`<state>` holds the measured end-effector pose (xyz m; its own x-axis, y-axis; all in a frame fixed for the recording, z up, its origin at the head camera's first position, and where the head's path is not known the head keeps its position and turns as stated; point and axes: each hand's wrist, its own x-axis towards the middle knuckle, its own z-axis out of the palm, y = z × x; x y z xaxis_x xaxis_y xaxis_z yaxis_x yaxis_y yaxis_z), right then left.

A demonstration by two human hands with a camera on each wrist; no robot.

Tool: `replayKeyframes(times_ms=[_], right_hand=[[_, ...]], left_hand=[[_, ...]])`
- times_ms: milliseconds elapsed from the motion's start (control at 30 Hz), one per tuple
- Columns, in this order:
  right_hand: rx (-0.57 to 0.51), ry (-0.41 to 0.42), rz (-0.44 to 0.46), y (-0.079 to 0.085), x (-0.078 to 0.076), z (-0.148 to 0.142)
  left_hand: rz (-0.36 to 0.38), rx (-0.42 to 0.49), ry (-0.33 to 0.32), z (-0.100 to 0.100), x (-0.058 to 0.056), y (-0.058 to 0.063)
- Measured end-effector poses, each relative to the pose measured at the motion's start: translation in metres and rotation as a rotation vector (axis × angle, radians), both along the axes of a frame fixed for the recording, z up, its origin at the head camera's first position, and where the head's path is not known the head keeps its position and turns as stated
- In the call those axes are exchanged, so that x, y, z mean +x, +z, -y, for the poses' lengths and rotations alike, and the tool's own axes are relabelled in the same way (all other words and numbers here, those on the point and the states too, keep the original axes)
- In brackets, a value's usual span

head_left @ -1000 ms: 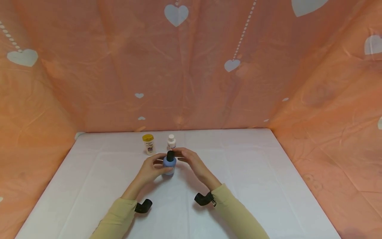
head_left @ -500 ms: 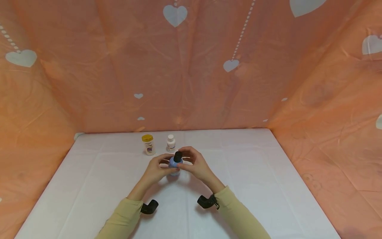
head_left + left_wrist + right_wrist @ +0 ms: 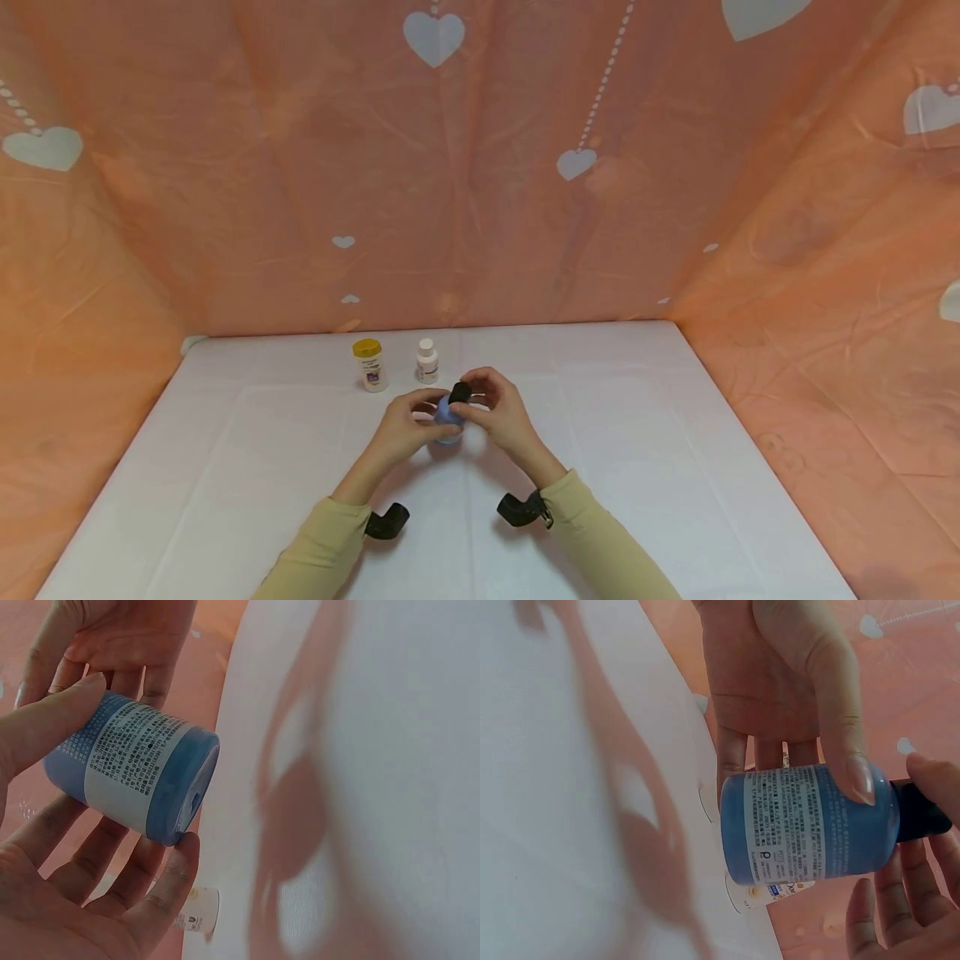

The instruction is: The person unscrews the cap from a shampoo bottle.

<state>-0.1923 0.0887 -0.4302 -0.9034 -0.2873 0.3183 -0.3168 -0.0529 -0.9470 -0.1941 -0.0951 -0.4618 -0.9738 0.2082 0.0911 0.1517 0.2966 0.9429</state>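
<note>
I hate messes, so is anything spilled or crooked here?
Nothing looks spilled or broken. Only the blue bottle leans, held in the left hand with the right hand on its black cap. The yellow-lidded bottle and white-lidded bottle stand upright.

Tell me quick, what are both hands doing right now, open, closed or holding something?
Left hand: holding the blue bottle by its body.
Right hand: pinching the bottle's black cap.

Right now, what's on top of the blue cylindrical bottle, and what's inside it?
A black cylindrical cap tops the blue cylindrical bottle. Whatever is inside cannot be seen: the bottle's own sides, the white printed label and the cap cover it.
</note>
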Motion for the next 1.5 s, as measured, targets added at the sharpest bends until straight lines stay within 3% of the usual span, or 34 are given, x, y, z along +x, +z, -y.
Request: replayKeyframes(times_ms=[333, 700, 967, 1100, 1267, 1500], right_hand=[[-0.014, -0.049, 0.015, 0.0, 0.0, -0.004], [0.019, -0.068, -0.003, 0.0, 0.001, -0.009], [0.056, -0.09, 0.01, 0.001, 0.002, -0.01], [0.076, -0.1, -0.005, 0.002, 0.002, -0.011], [0.139, -0.111, -0.039, 0.003, 0.003, -0.013], [0.173, 0.005, -0.098, 0.004, 0.0, -0.02]], left_hand=[[0.044, 0.042, 0.073, -0.008, -0.002, 0.001], [0.042, 0.111, 0.058, -0.011, -0.003, 0.001], [0.017, 0.088, 0.02, -0.012, 0.014, 0.032], [0.009, 0.089, 0.038, -0.014, 0.016, 0.035], [-0.018, 0.088, 0.036, -0.015, 0.014, 0.031], [0.009, 0.101, 0.004, -0.013, -0.002, 0.002]])
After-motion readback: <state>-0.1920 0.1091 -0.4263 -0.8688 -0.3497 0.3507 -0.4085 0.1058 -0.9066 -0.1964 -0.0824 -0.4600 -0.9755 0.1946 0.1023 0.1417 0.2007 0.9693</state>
